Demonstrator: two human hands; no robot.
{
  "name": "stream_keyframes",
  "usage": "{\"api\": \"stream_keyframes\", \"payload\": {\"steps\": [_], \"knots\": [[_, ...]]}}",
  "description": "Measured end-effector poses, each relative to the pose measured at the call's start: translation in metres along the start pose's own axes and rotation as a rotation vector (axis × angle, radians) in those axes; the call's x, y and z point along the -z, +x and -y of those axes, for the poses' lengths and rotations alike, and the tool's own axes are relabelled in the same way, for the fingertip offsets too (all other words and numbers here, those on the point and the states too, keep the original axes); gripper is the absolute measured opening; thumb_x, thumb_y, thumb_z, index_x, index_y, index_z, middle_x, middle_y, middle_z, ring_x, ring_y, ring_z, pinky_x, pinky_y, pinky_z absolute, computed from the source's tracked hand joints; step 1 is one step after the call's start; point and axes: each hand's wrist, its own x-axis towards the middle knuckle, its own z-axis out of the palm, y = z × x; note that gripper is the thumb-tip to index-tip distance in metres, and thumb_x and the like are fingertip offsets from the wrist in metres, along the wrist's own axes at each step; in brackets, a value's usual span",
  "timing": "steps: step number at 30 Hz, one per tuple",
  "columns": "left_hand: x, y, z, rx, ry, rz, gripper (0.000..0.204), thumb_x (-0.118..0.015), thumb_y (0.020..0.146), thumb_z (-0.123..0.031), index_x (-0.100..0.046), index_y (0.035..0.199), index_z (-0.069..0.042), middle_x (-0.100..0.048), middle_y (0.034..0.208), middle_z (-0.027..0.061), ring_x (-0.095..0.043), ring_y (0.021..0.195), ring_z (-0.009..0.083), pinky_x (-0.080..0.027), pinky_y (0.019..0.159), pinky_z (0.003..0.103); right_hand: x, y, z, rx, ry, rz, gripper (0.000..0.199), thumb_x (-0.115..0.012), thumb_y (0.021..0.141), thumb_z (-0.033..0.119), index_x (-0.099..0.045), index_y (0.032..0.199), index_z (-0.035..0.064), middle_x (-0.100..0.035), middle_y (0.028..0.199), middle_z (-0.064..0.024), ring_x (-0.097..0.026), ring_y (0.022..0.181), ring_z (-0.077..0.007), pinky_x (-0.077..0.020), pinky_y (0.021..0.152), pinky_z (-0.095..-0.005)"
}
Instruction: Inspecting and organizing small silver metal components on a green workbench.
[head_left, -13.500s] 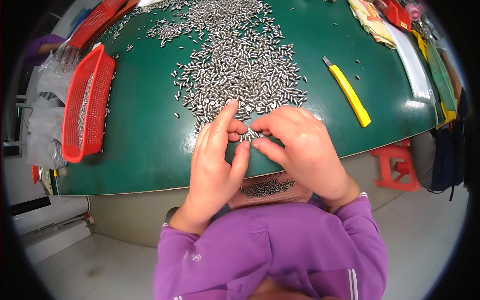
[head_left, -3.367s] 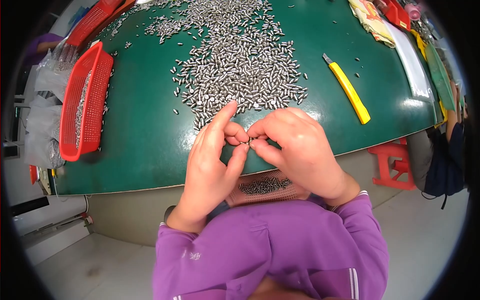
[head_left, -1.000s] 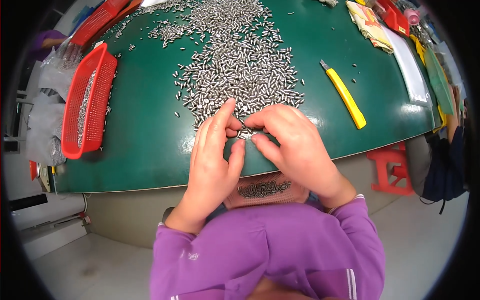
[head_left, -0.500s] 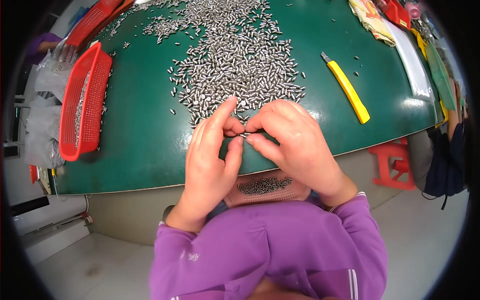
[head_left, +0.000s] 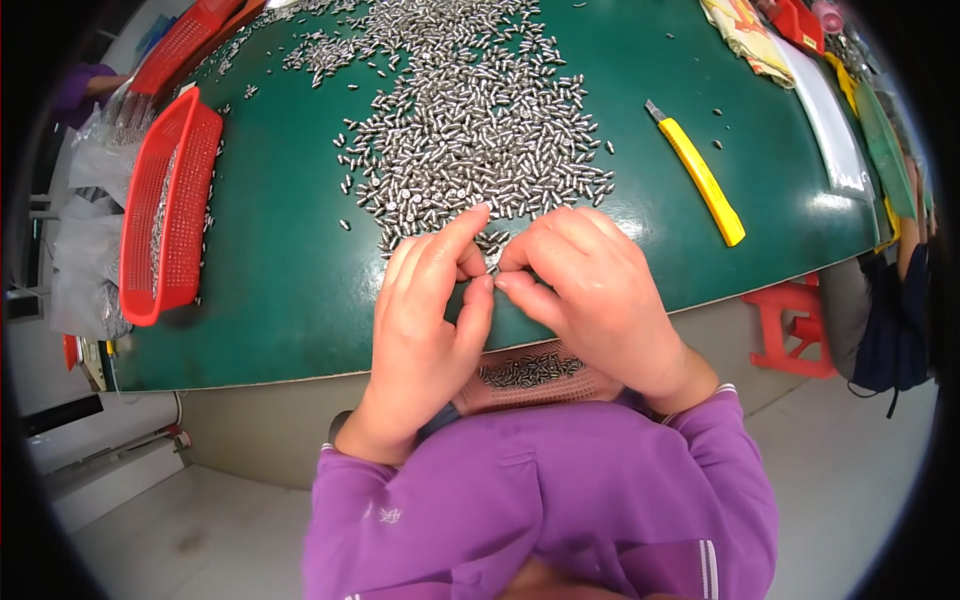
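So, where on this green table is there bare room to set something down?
One bare patch of the green table lies between the red basket and the metal pieces. Another lies right of the yellow cutter, up to the pale strip, bar two stray bits. Crowded: the middle, covered by those pieces, and the far right, with a patterned cloth.

We had small, shiny, silvery metal pieces [head_left: 480,130] heaped loosely to the left of the yellow cutter [head_left: 697,172], most lying on their sides, a few showing round ends upward.
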Motion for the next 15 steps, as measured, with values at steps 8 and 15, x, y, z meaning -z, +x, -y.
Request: {"api": "stream_keyframes", "payload": {"steps": [8, 15], "knots": [[0.0038, -0.0018, 0.0015, 0.01, -0.063, 0.05, 0.069, -0.065, 0.079, 0.015, -0.05, 0.144, -0.001, -0.062, 0.092, 0.0072, -0.061, 0.084, 0.0226, -0.051, 0.079, 0.036, 0.0027, 0.0009, -0.0039, -0.002, 0.075, 0.05, 0.018, -0.075, 0.08, 0.009, -0.062, 0.092, 0.0063, -0.059, 0.087, -0.0088, -0.059, 0.083, -0.0306, -0.049, 0.077, -0.0414], [0.0029, -0.002, 0.001, 0.023, -0.093, 0.021, 0.076, -0.061, 0.082, 0.018, -0.039, 0.153, 0.0, -0.063, 0.101, 0.0108, -0.063, 0.09, 0.022, -0.054, 0.08, 0.034, 0.0031, 0.0018, -0.0037, -0.017, 0.094, 0.046, 0.018, -0.075, 0.08, 0.008, -0.064, 0.094, 0.0059, -0.06, 0.089, -0.0093, -0.06, 0.086, -0.0307, -0.0496, 0.08, -0.0418]]}}
